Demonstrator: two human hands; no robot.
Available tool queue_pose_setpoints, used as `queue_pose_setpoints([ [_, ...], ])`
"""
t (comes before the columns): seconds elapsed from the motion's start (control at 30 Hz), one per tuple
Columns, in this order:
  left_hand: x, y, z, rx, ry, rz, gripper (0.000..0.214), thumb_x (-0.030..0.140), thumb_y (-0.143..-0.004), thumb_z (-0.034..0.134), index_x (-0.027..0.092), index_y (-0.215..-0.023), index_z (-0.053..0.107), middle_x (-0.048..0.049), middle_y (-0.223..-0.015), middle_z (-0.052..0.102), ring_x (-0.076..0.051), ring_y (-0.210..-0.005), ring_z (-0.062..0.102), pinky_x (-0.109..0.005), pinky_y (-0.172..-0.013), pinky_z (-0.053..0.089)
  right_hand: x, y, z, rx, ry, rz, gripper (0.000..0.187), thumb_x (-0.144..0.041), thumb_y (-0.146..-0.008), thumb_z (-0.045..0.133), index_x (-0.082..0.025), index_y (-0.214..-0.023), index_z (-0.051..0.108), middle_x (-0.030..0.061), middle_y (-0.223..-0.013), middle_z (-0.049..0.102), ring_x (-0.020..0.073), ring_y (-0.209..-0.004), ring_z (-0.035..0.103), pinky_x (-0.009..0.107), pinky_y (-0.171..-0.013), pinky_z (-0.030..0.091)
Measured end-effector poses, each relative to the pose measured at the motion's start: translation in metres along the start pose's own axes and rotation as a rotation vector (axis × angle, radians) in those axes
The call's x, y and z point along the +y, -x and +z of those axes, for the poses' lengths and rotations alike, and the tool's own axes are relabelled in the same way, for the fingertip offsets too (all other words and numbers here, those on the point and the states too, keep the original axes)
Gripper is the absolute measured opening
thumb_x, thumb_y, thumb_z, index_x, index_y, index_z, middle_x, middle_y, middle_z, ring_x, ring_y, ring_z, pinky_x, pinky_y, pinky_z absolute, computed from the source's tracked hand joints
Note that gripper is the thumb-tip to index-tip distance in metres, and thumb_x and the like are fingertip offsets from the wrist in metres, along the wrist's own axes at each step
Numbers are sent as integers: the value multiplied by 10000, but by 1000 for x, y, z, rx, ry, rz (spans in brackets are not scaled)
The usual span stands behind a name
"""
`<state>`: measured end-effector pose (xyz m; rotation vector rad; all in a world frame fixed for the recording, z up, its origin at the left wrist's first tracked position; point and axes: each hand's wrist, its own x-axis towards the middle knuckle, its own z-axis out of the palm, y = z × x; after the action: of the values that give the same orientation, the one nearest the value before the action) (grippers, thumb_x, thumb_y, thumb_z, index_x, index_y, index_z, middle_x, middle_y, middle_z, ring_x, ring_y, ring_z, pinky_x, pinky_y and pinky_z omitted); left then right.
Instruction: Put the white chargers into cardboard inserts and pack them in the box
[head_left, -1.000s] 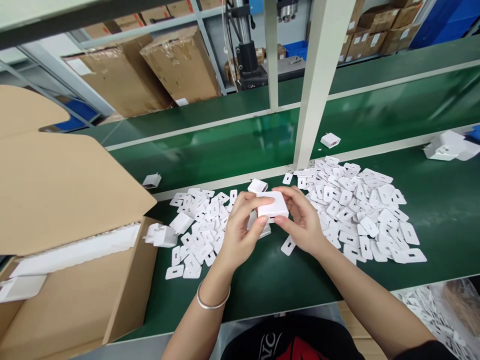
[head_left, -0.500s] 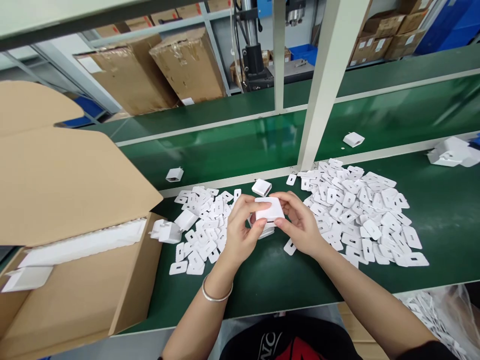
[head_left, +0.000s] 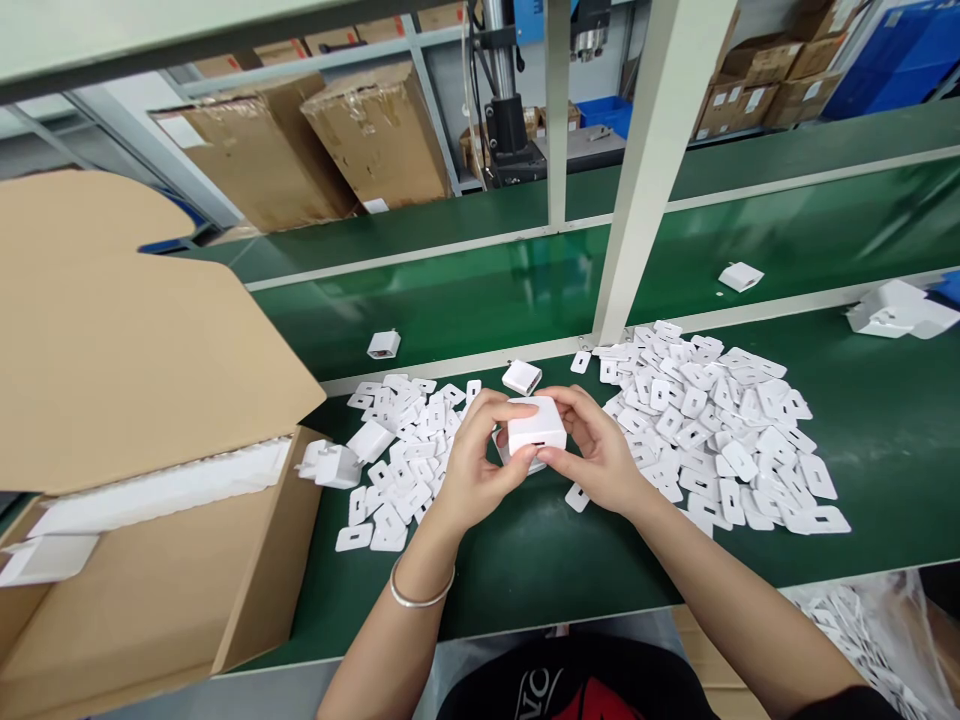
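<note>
Both hands hold one small white charger block (head_left: 535,430) above the green bench, its port face turned toward me. My left hand (head_left: 480,465) grips its left side with curled fingers. My right hand (head_left: 600,450) pinches its right side between thumb and fingers. A pile of flat white slotted pieces (head_left: 712,420) lies just right of my hands, and a smaller pile of the same pieces (head_left: 405,450) lies to the left. Another white block (head_left: 522,377) rests on the bench right behind my hands.
An open cardboard box (head_left: 157,560) with raised flaps fills the left. A white post (head_left: 645,170) rises behind the piles. Loose white blocks (head_left: 383,344) (head_left: 741,276) sit on the green conveyor beyond; more white parts (head_left: 896,308) lie far right. A clear bag of pieces (head_left: 862,625) sits lower right.
The block has been turned in my hands so its port face shows toward me. The loose blocks on the conveyor behind have moved to the right.
</note>
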<state>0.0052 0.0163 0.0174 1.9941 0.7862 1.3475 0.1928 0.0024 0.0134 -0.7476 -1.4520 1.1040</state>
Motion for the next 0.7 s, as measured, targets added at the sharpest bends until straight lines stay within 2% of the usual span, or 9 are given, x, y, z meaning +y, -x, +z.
queue_pose_setpoints([
  [0.17, 2, -2, -5, -70, -42, 38, 227, 402, -1050, 592, 260, -1225, 623, -53, -1024, 551, -210, -948, 554, -333, -780, 478, -1, 1, -1, -34, 43, -50, 459, -409, -948, 767, -316, -1360, 587, 53, -1134, 531, 229, -1019, 628, 400, -904, 571],
  [0.33, 3, -4, -7, -16, -163, 143, 153, 364, -1035, 623, 243, -1123, 654, -25, -915, 521, -178, -807, 515, -293, -648, 413, 2, 0, 0, -63, 8, -23, 381, -465, -1000, 679, -302, -1334, 593, 63, -1147, 545, 231, -1019, 610, 397, -885, 547],
  [0.43, 1, -4, -14, -64, -190, 82, 171, 387, -1028, 633, 248, -1127, 650, -27, -925, 546, -171, -780, 496, -314, -684, 413, 3, -1, -2, -61, 65, -20, 391, -487, -996, 672, -298, -1329, 594, 61, -1132, 558, 232, -992, 587, 399, -879, 523],
  [0.53, -6, -6, -25, -107, -26, -54, 432, 576, -957, 694, 260, -1214, 549, -44, -1034, 610, -160, -762, 489, -321, -722, 431, 3, -3, -6, -90, 223, 0, 385, -458, -996, 667, -302, -1341, 597, 60, -1137, 596, 245, -1021, 570, 398, -885, 499],
  [0.57, -10, -7, -29, -71, 48, -93, 515, 661, -934, 672, 258, -1215, 518, -55, -1066, 628, -160, -760, 492, -325, -736, 438, 3, -4, -7, -111, 280, 15, 385, -442, -998, 663, -304, -1352, 596, 63, -1158, 612, 254, -1058, 570, 404, -907, 493],
  [0.63, -18, -11, -35, 125, 125, -174, 520, 719, -957, 575, 244, -1156, 504, -62, -1055, 651, -160, -759, 504, -329, -765, 444, 4, -5, -9, -161, 362, 45, 396, -413, -1004, 654, -309, -1380, 589, 71, -1224, 628, 272, -1142, 567, 427, -969, 486],
  [0.7, -29, -17, -40, 405, 85, -278, 351, 579, -1015, 548, 233, -1065, 515, -41, -971, 644, -151, -750, 516, -312, -775, 441, 5, -5, -10, -198, 401, 71, 420, -391, -995, 663, -308, -1399, 583, 81, -1275, 618, 282, -1200, 561, 450, -1022, 482],
])
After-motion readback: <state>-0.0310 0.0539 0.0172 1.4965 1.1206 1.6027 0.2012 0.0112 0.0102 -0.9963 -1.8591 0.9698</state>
